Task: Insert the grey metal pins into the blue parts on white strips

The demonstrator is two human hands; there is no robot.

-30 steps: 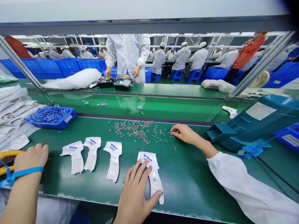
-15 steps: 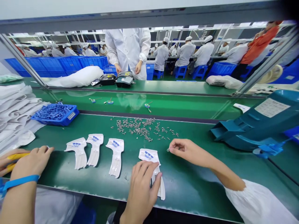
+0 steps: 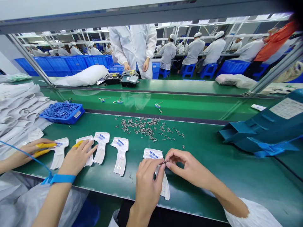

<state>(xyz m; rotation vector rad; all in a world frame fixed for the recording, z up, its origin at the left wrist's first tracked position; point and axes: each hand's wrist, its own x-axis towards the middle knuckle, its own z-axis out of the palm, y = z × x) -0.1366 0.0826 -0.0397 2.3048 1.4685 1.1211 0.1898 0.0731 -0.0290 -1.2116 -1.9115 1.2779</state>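
My left hand (image 3: 149, 186) and my right hand (image 3: 189, 167) meet fingertip to fingertip, both pinching a small silvery metal part (image 3: 164, 162) too small to identify. It is held just above a white pistol-shaped shell half (image 3: 165, 189) with blue pieces in its head. My hands partly cover this shell. Farther back lies a loose spread of similar small metal parts (image 3: 144, 127), and one single piece (image 3: 183, 147) rests nearer my right hand. To the left is another white shell half (image 3: 121, 157), also with blue pieces inside.
At left, a co-worker's hands (image 3: 78, 157) with yellow finger covers touch more shells. Beyond are a blue tray (image 3: 77, 113) of blue pieces and stacked white sheeting (image 3: 21, 110). A teal machine-like housing (image 3: 267, 123) stands right. Small wired parts (image 3: 158, 107) lie on the green strip behind.
My right hand has come left and down to meet my left hand, whose fingers have closed into a pinch. The co-worker's hands have moved right onto the shells. The view has shifted slightly.
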